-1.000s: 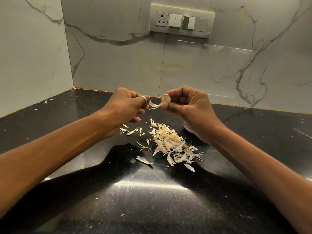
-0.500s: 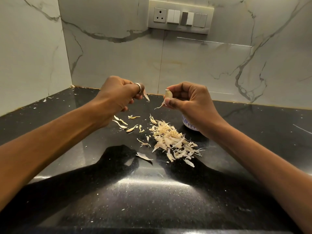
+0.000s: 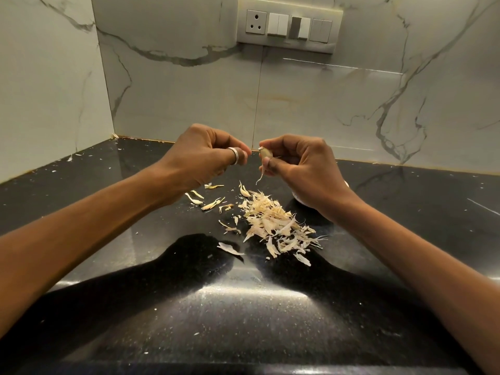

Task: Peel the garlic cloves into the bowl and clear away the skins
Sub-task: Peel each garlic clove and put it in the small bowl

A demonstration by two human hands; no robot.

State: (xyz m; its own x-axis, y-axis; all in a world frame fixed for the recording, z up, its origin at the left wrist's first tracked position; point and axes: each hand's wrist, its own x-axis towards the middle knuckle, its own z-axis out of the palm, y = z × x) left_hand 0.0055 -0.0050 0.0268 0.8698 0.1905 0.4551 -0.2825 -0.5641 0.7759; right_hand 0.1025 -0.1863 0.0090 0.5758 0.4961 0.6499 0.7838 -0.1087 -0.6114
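Garlic clove (image 3: 263,153) is up in the air over the black counter (image 3: 243,307). The left hand (image 3: 205,155) is curled, fingertips together; I cannot tell if it holds anything. Skins (image 3: 273,223) lie in a pile below. The right hand (image 3: 300,169) pinches the clove. A white bowl (image 3: 297,198) peeks out behind its wrist.

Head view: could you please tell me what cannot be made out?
Bowl: head view, nearly all hidden behind the right hand; contents unseen.
Garlic clove: head view, the right hand covers most; remaining skin unclear.
Left hand: head view, any skin it pinches is too small.
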